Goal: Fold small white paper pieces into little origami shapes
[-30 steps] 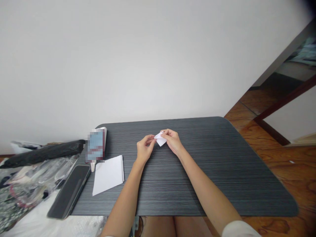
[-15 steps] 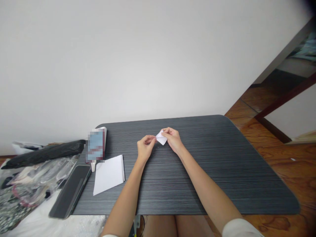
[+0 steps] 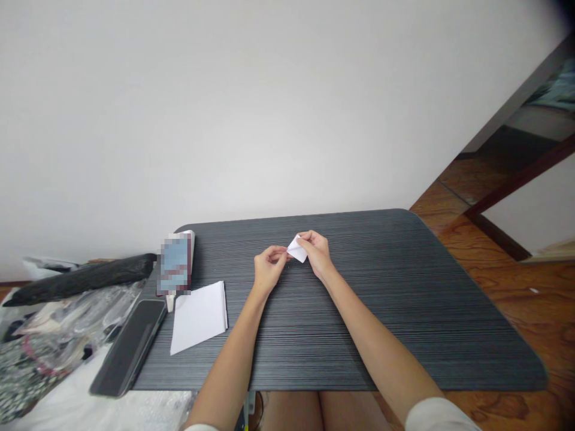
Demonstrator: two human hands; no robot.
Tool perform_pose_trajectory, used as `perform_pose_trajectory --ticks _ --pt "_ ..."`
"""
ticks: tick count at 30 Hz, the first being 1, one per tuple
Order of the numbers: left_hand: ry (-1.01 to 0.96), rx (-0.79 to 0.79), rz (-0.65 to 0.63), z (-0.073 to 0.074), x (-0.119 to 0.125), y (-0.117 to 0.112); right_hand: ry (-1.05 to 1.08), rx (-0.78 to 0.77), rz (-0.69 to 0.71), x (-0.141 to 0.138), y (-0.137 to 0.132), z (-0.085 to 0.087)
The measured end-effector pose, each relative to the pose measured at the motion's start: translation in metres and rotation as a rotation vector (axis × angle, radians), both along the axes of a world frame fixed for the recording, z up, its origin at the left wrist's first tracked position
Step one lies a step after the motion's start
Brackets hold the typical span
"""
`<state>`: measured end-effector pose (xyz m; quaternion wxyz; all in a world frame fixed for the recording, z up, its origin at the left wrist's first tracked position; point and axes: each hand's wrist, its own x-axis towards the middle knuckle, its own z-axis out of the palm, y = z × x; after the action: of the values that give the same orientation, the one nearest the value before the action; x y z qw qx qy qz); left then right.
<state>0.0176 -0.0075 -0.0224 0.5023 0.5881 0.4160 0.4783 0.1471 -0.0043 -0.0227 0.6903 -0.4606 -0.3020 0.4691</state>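
Observation:
A small folded piece of white paper is held between my two hands above the dark table. My left hand pinches its left corner between thumb and fingers. On the opposite side, my right hand grips the paper's upper right part, thumb on top and fingers behind. Some of the paper's far edge is hidden by the right thumb and fingers. To the left of my left forearm lies a stack of white paper sheets.
A black phone lies at the table's left edge. Behind it stands a pixelated blue and red item, with a small white object before it. Left of the table are a long black bag and plastic-wrapped things. A white wall rises behind.
Both hands and the folded paper have shifted slightly to the right. The paper is still gripped by both hands, and the things on the table lie as before.

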Motion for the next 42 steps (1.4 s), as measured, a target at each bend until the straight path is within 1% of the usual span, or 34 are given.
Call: perform_pose_trajectory --ticks 3,7,15,19,25,35,42 --pt "0.008 0.01 -0.019 -0.0018 0.0 0.0002 0.002 -0.006 -0.015 -0.0006 -0.0009 0.0017" --pt "0.016 0.018 0.001 -0.0032 0.001 0.0006 -0.028 -0.006 -0.013 -0.0014 -0.0014 0.0014" --pt "-0.004 -0.04 0.029 0.0008 0.0034 0.0015 -0.068 0.018 0.002 -0.0021 -0.0011 -0.0004" --pt "-0.026 -0.063 0.029 0.0004 0.0042 0.0024 -0.079 0.037 0.012 -0.0022 -0.0002 -0.0025" --pt "0.008 -0.042 -0.026 -0.0007 0.0047 0.003 -0.084 0.054 0.034 -0.0025 -0.0006 -0.0017" --pt "0.042 -0.052 -0.068 0.0027 0.0039 0.0026 -0.091 0.053 0.055 -0.0011 -0.0006 -0.0038" --pt "0.083 -0.016 -0.052 -0.0024 0.0031 0.0048 -0.11 0.072 0.101 -0.0034 -0.0012 -0.0046"
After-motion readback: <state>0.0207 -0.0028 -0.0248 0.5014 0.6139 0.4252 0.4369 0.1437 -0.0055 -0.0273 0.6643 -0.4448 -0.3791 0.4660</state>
